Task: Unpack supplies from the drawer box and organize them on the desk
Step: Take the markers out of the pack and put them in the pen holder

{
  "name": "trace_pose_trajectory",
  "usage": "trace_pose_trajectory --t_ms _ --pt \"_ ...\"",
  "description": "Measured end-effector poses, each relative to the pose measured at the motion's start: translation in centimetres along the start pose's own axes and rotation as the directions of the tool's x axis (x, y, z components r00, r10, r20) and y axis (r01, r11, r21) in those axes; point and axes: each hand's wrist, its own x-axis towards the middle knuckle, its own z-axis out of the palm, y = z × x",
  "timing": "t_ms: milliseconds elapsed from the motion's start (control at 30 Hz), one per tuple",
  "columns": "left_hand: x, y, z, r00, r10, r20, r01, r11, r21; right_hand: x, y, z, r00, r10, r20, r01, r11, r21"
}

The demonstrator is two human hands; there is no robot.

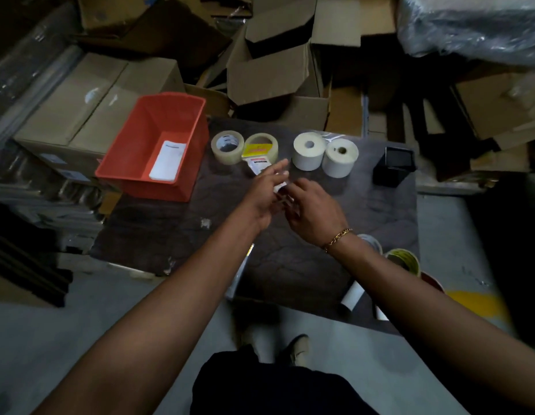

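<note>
A small dark table with a worn, scuffed top [176, 223] stands on a grey concrete floor [65, 339], hemmed in by brown corrugated cardboard boxes [278, 76] — some sealed, some gaping open — with crinkled clear plastic sheeting [475, 25] at the far right.

At the table's far left corner sits the orange rectangular plastic bin [154, 145], open-topped and smooth-walled, with a white printed paper slip [168, 160] lying flat on its floor. Along the far edge stand two rolls of glossy clear packing tape [227, 146], the second one [261, 148] touching the first and bearing a yellow label. Beside them are two matte white rolls with small cores [308, 151], side by side [340, 157], and well to the right a square black open-topped container [395, 167]. Near the right front edge are more rolls, partly hidden by the forearm, one with a yellowish rim [405, 260], and a white tube [353, 295].

Both hands meet above the table's middle. The left hand [264, 196] is loosely open, fingers stretched forward; the right hand [312, 211], with a gold chain bracelet [338, 239] at the wrist, has its fingers curled inward. Between them is a small white object [280, 187] — blurred, so I cannot tell which hand grips it. Just beyond the fingers lies a small white packet with red and black print [259, 164].
</note>
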Motion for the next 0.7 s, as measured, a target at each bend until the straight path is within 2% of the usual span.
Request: trace_pose_trajectory --t_ms 67,167,200,233,300,400,467,600,700 --pt "0.5 -0.2 -0.1 0.996 0.046 -0.081 -0.050 0.997 -0.051 -0.3 0.1 -0.7 0.999 0.028 0.020 -0.031 0.987 0.160" --pt "0.5 -0.2 -0.2 0.987 0.097 -0.125 -0.107 0.992 -0.072 -0.6 -0.1 -2.2 0.989 0.110 -0.099 -0.060 0.910 0.410" --pt "0.3 0.0 0.0 0.986 0.118 -0.117 -0.126 0.990 -0.065 -0.5 -0.2 -2.6 0.984 0.157 -0.083 -0.091 0.847 0.523" --pt "0.0 0.2 0.3 0.983 0.141 -0.114 -0.149 0.987 -0.068 -0.5 -0.4 -2.9 0.979 0.203 -0.005 -0.152 0.751 0.642" --pt "-0.3 0.7 0.8 0.974 0.195 -0.119 -0.207 0.973 -0.104 -0.7 -0.4 -3.0 0.946 0.243 0.213 -0.314 0.536 0.784" --pt "-0.8 1.6 1.7 0.949 0.281 -0.145 -0.296 0.951 -0.095 -1.5 0.1 -2.2 0.854 0.303 0.422 -0.517 0.406 0.754" --pt "-1.3 2.0 2.3 0.930 0.342 -0.136 -0.353 0.934 -0.059 -1.9 0.4 -1.9 0.794 0.335 0.506 -0.592 0.242 0.769" --pt "-2.5 2.3 3.2 0.907 0.415 -0.071 -0.415 0.910 0.016 -1.6 0.3 -2.5 0.790 0.234 0.566 -0.552 -0.131 0.824" --pt "-3.5 2.5 3.8 0.902 0.430 -0.029 -0.429 0.902 0.051 -1.3 0.1 -2.7 0.799 0.184 0.573 -0.512 -0.294 0.807"
